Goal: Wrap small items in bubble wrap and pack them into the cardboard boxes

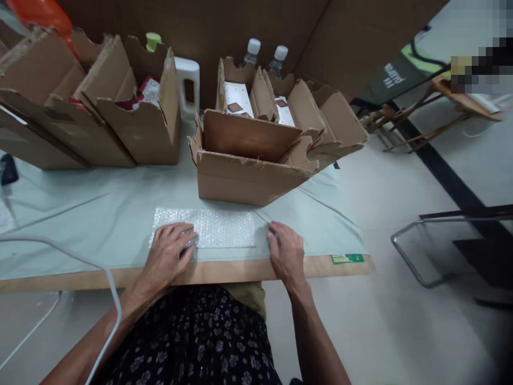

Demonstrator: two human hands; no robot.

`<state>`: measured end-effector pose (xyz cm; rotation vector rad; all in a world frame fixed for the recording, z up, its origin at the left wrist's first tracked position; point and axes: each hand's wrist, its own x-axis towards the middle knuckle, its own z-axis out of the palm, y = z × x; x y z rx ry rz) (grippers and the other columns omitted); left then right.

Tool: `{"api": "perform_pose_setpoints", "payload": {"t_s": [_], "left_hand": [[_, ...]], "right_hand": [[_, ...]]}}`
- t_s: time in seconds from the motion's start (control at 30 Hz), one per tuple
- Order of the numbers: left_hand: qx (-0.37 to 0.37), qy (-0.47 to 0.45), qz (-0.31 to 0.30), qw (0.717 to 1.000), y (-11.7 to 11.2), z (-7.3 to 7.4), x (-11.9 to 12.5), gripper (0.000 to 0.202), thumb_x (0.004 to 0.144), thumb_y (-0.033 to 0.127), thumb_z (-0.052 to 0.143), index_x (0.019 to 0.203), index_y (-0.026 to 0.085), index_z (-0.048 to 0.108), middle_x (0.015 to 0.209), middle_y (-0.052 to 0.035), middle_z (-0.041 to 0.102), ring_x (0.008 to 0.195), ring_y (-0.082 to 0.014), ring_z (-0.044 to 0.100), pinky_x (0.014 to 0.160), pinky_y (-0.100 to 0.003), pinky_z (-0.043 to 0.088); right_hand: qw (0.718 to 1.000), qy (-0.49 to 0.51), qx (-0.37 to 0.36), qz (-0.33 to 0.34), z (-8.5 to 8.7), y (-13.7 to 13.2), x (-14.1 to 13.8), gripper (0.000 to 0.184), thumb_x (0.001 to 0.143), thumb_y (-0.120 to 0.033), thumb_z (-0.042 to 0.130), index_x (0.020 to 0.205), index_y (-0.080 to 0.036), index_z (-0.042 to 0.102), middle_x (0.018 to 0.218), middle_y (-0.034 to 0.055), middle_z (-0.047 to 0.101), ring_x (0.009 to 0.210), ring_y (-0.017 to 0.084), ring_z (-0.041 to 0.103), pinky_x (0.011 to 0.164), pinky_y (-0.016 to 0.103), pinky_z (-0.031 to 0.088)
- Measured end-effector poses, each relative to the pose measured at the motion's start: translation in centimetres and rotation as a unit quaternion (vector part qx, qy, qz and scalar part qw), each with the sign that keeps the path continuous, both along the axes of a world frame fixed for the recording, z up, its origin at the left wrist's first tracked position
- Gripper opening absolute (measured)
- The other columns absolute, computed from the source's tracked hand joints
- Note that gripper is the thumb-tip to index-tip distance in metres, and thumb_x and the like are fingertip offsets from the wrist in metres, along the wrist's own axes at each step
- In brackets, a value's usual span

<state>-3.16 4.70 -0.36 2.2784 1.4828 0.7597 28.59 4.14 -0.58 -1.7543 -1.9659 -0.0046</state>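
Front box [248, 179]: inside mostly hidden by its wall, contents unclear. Bottles [254, 46] behind boxes, lower parts hidden. Orange item [44, 18] cut off at top left. Green label [348, 259] on table [240, 271] edge, print too small. Bin [395, 72] lettering blurred. Bubble wrap [224, 227] flat on table, before front box. Left hand [171, 248] palm down on its left end, fingers spread loosely, nothing gripped. Right hand [286, 248] just beyond right end, fingers bent; can't tell if pinching anything.
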Motion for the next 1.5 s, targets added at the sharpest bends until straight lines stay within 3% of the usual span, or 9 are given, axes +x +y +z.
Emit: {"api": "perform_pose_setpoints", "payload": {"t_s": [0.13, 0.3, 0.5, 0.7, 0.87, 1.0, 1.17, 1.27, 1.5], "left_hand": [[0.082, 0.055, 0.109, 0.989, -0.6, 0.7, -2.0, 0.025, 0.097, 0.029, 0.054, 0.110, 0.017, 0.072, 0.114, -0.0148, 0.071, 0.108, -0.0313, 0.063, 0.094, -0.046, 0.047], [0.002, 0.188, 0.247, 0.951, -1.2, 0.6, -4.2, 0.034, 0.090, 0.045, 0.060, 0.102, 0.016, 0.073, 0.099, -0.0153, 0.068, 0.095, -0.0353, 0.059, 0.081, -0.047, 0.045], [-0.058, 0.071, 0.231, 0.969, -0.4, 0.9, -4.3, 0.012, 0.082, 0.029, 0.057, 0.078, 0.021, 0.065, 0.095, -0.0088, 0.071, 0.092, -0.0271, 0.063, 0.083, -0.039, 0.047], [-0.079, -0.028, 0.275, 0.958, 4.0, 4.0, -5.4, 0.029, 0.084, 0.033, 0.057, 0.108, 0.020, 0.066, 0.084, -0.0014, 0.072, 0.073, -0.0198, 0.066, 0.077, -0.033, 0.051], [-0.010, 0.016, 0.222, 0.975, 8.0, 2.5, -4.7, 0.053, 0.082, 0.025, 0.060, 0.134, 0.012, 0.058, 0.108, -0.0121, 0.074, 0.103, -0.0293, 0.067, 0.098, -0.046, 0.051], [0.070, 0.009, 0.137, 0.988, 4.2, 1.2, -5.6, 0.041, 0.089, 0.019, 0.054, 0.130, 0.018, 0.060, 0.124, -0.0129, 0.068, 0.118, -0.0306, 0.061, 0.104, -0.051, 0.048], [0.048, -0.038, -0.001, 0.998, -5.2, 2.1, -5.6, 0.057, 0.083, 0.005, 0.056, 0.137, 0.024, 0.056, 0.146, -0.0134, 0.054, 0.142, -0.0347, 0.043, 0.114, -0.058, 0.041], [0.003, -0.069, -0.044, 0.997, -7.8, 2.2, -4.1, 0.061, 0.084, 0.007, 0.061, 0.141, 0.024, 0.052, 0.144, -0.0137, 0.057, 0.140, -0.0339, 0.046, 0.112, -0.057, 0.043], [-0.098, -0.159, 0.180, 0.966, -5.1, 1.3, -2.3, 0.022, 0.093, 0.025, 0.059, 0.111, 0.018, 0.069, 0.087, -0.0040, 0.073, 0.078, -0.0179, 0.067, 0.072, -0.032, 0.055]], "right_hand": [[0.999, -0.029, -0.022, 0.039, 0.9, 2.1, -2.3, 0.029, 0.100, -0.025, 0.050, 0.122, -0.018, 0.067, 0.121, 0.0122, 0.073, 0.110, 0.028, 0.063, 0.091, 0.041, 0.045], [0.996, -0.056, -0.067, 0.004, -0.1, 5.1, -5.2, 0.024, 0.093, -0.027, 0.061, 0.111, -0.014, 0.070, 0.120, 0.0181, 0.071, 0.102, 0.033, 0.061, 0.084, 0.044, 0.045], [0.971, 0.205, -0.123, 0.018, 1.5, 2.5, -5.6, 0.011, 0.090, -0.028, 0.060, 0.094, -0.019, 0.066, 0.090, 0.0062, 0.072, 0.080, 0.021, 0.064, 0.076, 0.034, 0.049], [0.894, 0.361, -0.258, 0.058, 2.7, -3.1, -9.4, 0.060, 0.092, -0.031, 0.061, 0.149, -0.022, 0.046, 0.078, -0.0027, 0.064, 0.062, 0.014, 0.057, 0.060, 0.026, 0.046], [0.885, 0.341, -0.298, 0.106, 2.0, -3.7, -12.3, 0.053, 0.091, -0.027, 0.059, 0.144, -0.024, 0.058, 0.104, 0.0047, 0.075, 0.092, 0.021, 0.069, 0.085, 0.035, 0.054], [0.856, 0.371, -0.329, 0.147, 2.6, -3.0, -12.4, 0.029, 0.092, -0.029, 0.059, 0.115, -0.024, 0.075, 0.120, 0.0070, 0.075, 0.113, 0.024, 0.068, 0.098, 0.038, 0.052], [0.762, 0.503, -0.395, 0.101, 2.3, -2.8, -12.4, 0.029, 0.092, -0.042, 0.065, 0.111, -0.023, 0.075, 0.097, 0.0039, 0.074, 0.079, 0.017, 0.064, 0.070, 0.029, 0.052], [0.695, 0.576, -0.421, 0.093, 1.7, -2.7, -13.0, 0.036, 0.091, -0.051, 0.067, 0.110, -0.022, 0.073, 0.077, -0.0003, 0.065, 0.062, 0.012, 0.054, 0.058, 0.025, 0.046], [0.743, 0.583, -0.320, 0.076, 2.3, -2.9, -13.0, 0.043, 0.100, -0.050, 0.053, 0.133, -0.023, 0.057, 0.090, 0.0030, 0.072, 0.070, 0.014, 0.065, 0.062, 0.027, 0.051]]}}
